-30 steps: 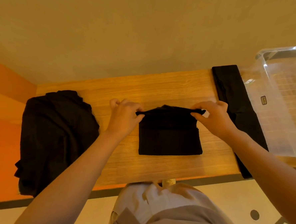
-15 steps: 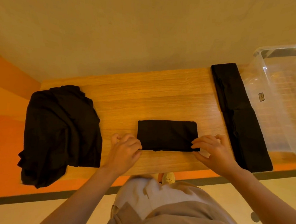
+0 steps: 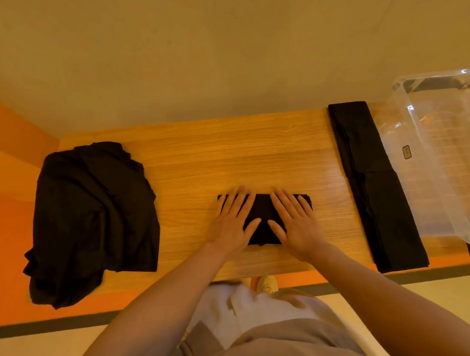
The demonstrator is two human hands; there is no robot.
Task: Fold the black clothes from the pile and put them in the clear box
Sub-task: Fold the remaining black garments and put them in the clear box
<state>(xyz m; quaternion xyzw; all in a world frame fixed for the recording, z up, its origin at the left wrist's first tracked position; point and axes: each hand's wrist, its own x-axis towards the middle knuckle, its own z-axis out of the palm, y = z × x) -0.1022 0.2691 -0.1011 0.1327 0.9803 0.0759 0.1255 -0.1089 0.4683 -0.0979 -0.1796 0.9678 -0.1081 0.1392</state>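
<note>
Both hands lie flat, fingers straight and spread, pressing on the small folded black garment (image 3: 264, 221) in the middle of the table (image 3: 230, 150): left hand (image 3: 232, 221) on its left half, right hand (image 3: 294, 225) on its right. Left of it sits the black pile (image 3: 93, 218). Right of it lies a long folded black strip (image 3: 373, 186), then the clear box (image 3: 444, 152), seemingly empty.

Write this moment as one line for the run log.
left hand: flat on folded black garment | right hand: flat on it | pile: left | clear box: empty
</note>
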